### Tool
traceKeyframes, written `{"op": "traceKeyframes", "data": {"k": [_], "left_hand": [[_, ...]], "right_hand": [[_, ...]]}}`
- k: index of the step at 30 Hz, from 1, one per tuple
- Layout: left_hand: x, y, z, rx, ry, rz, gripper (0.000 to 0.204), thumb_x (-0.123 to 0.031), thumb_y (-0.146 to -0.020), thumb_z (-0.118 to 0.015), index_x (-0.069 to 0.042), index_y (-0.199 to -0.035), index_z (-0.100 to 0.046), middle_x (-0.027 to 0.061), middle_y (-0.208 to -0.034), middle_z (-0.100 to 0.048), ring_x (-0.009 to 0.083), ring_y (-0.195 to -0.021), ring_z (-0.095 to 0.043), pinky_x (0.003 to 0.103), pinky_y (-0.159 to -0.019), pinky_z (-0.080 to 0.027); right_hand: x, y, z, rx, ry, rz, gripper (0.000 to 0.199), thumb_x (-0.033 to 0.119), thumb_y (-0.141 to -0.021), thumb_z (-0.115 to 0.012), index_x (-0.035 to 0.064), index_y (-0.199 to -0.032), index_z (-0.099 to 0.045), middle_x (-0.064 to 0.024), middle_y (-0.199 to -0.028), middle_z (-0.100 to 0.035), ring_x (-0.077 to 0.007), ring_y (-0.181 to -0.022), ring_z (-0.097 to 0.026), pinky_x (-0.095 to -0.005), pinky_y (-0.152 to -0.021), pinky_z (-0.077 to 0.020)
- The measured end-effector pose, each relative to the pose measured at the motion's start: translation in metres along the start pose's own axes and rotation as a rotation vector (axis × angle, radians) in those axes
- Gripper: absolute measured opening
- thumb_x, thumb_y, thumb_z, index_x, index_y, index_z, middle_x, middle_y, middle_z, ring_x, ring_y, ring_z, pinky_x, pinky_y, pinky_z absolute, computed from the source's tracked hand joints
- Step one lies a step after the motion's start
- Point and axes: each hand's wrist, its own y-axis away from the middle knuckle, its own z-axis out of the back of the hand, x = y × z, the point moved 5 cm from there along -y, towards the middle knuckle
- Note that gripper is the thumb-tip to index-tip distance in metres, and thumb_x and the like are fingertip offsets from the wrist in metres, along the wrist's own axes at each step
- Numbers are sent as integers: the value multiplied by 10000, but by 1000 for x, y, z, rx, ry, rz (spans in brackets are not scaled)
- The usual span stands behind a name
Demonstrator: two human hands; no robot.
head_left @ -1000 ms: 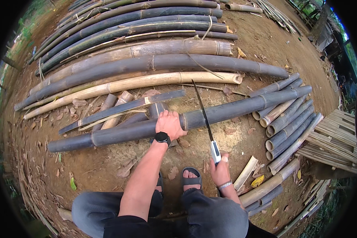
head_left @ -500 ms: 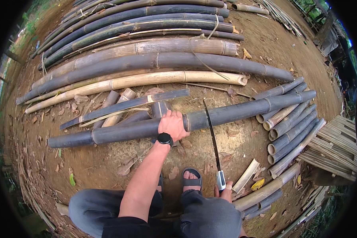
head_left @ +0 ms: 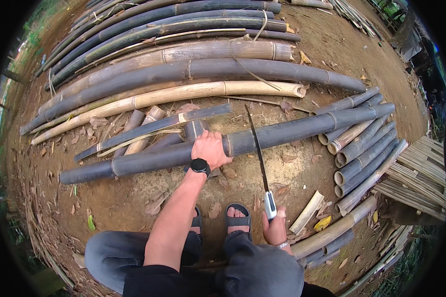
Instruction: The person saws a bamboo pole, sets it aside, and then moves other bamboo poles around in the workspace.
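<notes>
A long dark bamboo pole (head_left: 292, 132) lies across the ground in front of me, slanting up to the right. My left hand (head_left: 209, 149), with a black watch on its wrist, is wrapped over the pole beside a pale joint. My right hand (head_left: 275, 229) is closed round the white-and-black handle of a hand saw (head_left: 261, 161). The saw's thin dark blade lies across the pole just right of that joint, its tip reaching past the far side. Part of the handle is hidden by my right fingers.
Short cut bamboo pieces (head_left: 360, 159) lie under the pole's right end. More stubs and a split strip (head_left: 158, 127) lie behind its left half. Long bamboo poles (head_left: 203, 69) are stacked beyond. A slatted bamboo stand (head_left: 416, 173) is at right; dry leaves dot the dirt.
My right hand has pushed the saw forward, away from my body, so the blade reaches farther past the pole. My left hand keeps its hold on the pole.
</notes>
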Motion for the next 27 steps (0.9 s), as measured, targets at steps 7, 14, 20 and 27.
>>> {"op": "traceKeyframes", "data": {"k": [7,14,20,27], "left_hand": [[2,-4,3,26,-1,9,712,-547,-607,-822,22,-993,-635,163,-974,-710,298,-1047,-625,376,-922,-519],[-1,-3,1,-27,4,-7,703,-547,-613,-808,25,-986,-643,157,-987,-708,301,-1026,-633,372,-914,-526],[0,-5,-1,-55,9,-22,684,-521,-604,-808,28,-978,-646,161,-972,-708,300,-1025,-636,377,-896,-540],[0,-3,1,1,9,-16,657,-501,-601,-827,19,-965,-657,157,-949,-720,286,-1023,-648,358,-883,-549]], "right_hand": [[-23,8,0,29,-40,-115,441,193,-929,-668,-35,-1184,-390,-348,-863,-623,-541,-839,-617,-546,-692,-497],[18,-86,-19,77,-59,-126,412,183,-927,-668,-34,-1162,-407,-352,-899,-607,-543,-871,-602,-547,-709,-482],[-46,41,2,54,-122,-201,448,181,-930,-661,-31,-1209,-381,-352,-1031,-593,-513,-934,-615,-504,-791,-504],[16,-87,-23,9,-38,-48,437,190,-940,-642,-37,-1207,-380,-342,-909,-615,-539,-861,-616,-548,-702,-491]]}}
